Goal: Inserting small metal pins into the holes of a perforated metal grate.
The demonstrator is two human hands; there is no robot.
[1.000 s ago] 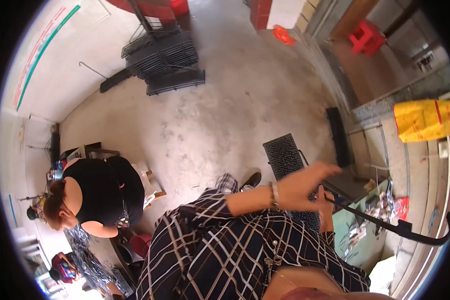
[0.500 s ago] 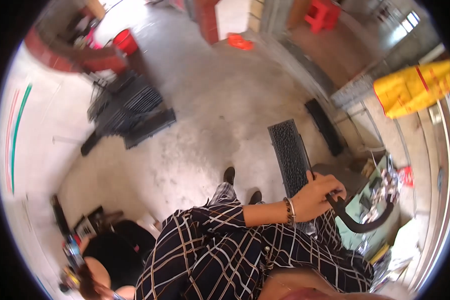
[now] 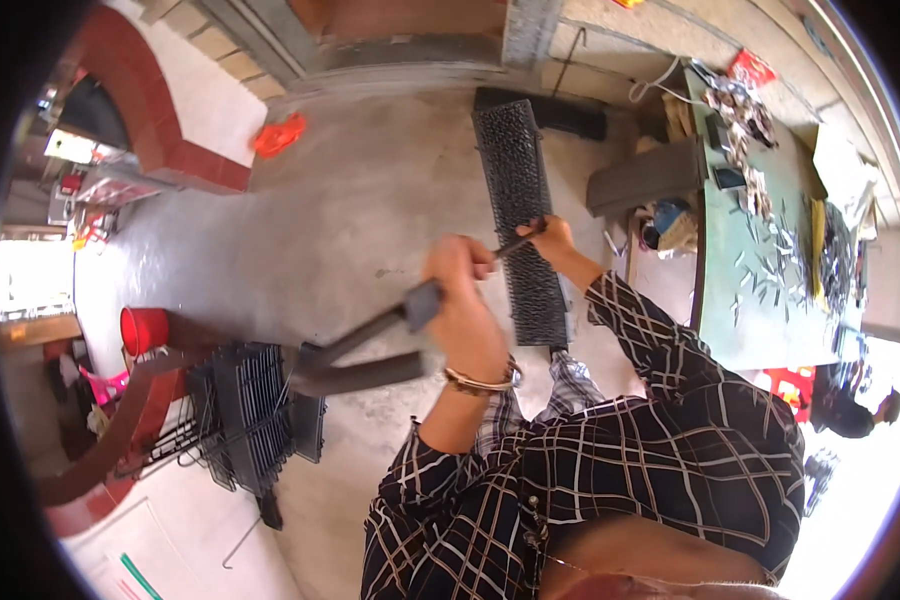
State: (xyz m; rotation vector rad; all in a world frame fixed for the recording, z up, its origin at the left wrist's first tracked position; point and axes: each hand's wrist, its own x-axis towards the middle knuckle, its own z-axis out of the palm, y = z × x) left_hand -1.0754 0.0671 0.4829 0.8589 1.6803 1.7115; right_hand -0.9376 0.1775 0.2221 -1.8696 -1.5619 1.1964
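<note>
My left hand (image 3: 465, 305), with bracelets at the wrist, is closed around a dark rod-like tool (image 3: 365, 338) with a thick hooked handle. The hooked part extends to the left and is blurred by motion. Its thinner end runs up to my right hand (image 3: 552, 243), whose fingers are closed on it. Below both hands is a long black panel (image 3: 515, 180) with a bumpy top, its near end in front of my legs. What supports the panel is hidden.
On the right stands a green-topped table (image 3: 760, 330) scattered with small strips. A dark grey box-like piece (image 3: 645, 178) is beside it. Black slatted racks (image 3: 255, 415) are at lower left, near a red bucket (image 3: 143, 330). An orange bag (image 3: 279, 134) lies on the floor.
The view has turned to the right. My left hand has swung the hooked handle from the right over to the left. My right hand, hidden before, now shows on the thin end.
</note>
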